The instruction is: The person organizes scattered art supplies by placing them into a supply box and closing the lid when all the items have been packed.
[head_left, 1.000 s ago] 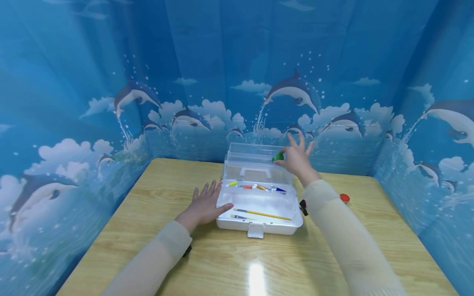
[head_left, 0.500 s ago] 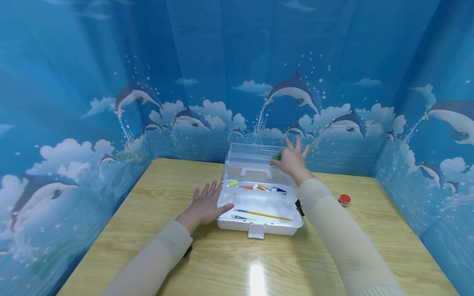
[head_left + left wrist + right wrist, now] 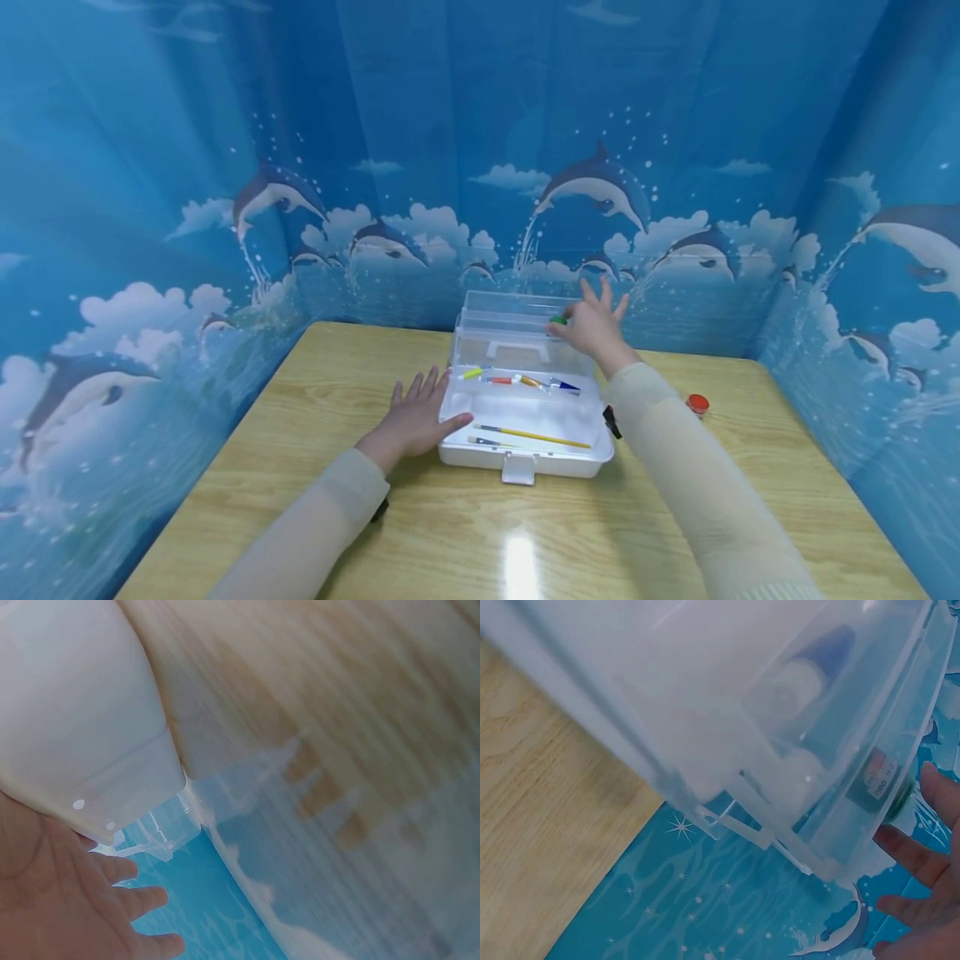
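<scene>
A white plastic box (image 3: 510, 458) stands on the table with its clear lid (image 3: 517, 342) raised behind it. My right hand (image 3: 595, 329) pinches a small jar with a green lid (image 3: 558, 320) at the right end of the raised lid, other fingers spread upward. In the right wrist view, the labelled jar (image 3: 880, 774) shows through the clear plastic, its green lid at the fingertips. My left hand (image 3: 414, 415) rests with spread fingers on the box's left edge, thumb over the rim. In the left wrist view, the left palm (image 3: 52, 892) lies beside the box wall.
Inside the box lie a yellow-handled paintbrush (image 3: 536, 436), a shorter paintbrush (image 3: 487, 441) and a row of small coloured tubes (image 3: 501, 379). A red-lidded jar (image 3: 697, 405) stands right of the box. A dolphin-print curtain (image 3: 480, 167) surrounds the table.
My right hand has moved slightly left and down with the green-lidded jar, then nearly stopped at the raised lid. The left hand stays on the box edge.
</scene>
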`<action>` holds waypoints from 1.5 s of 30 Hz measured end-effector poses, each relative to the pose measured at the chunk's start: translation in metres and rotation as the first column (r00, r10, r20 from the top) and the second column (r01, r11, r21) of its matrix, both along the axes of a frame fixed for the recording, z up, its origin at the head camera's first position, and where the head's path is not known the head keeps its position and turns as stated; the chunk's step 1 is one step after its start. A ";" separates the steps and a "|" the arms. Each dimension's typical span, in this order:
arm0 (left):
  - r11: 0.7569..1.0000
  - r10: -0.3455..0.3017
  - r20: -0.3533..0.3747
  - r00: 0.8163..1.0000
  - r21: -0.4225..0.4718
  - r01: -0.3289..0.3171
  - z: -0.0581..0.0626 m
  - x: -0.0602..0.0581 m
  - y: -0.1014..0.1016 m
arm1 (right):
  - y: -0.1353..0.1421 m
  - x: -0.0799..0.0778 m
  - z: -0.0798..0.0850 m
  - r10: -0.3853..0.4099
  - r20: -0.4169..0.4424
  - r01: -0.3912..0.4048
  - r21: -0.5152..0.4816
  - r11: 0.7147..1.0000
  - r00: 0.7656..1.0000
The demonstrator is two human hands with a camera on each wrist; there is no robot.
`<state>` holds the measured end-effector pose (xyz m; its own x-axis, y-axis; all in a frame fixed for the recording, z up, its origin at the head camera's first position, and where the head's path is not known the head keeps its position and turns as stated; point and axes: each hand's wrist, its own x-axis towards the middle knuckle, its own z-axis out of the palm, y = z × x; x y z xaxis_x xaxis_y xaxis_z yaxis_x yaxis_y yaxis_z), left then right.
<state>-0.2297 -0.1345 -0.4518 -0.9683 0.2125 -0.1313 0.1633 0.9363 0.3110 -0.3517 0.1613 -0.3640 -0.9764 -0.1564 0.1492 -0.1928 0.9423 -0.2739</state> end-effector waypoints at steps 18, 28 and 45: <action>1.000 -0.001 0.008 1.000 -0.001 0.001 -0.004 -0.003 -0.001 | 0.030 0.018 0.011 0.026 -0.054 -0.027 -0.013 1.000 0.998; 1.000 0.004 0.008 1.000 -0.003 -0.004 -0.004 -0.003 -0.001 | 0.049 0.029 0.007 -0.001 -0.072 -0.002 -0.046 0.999 0.997; 1.000 0.008 0.008 1.000 -0.002 -0.008 -0.004 -0.003 -0.001 | 0.089 0.046 -0.004 -0.048 -0.077 0.046 -0.034 0.998 0.996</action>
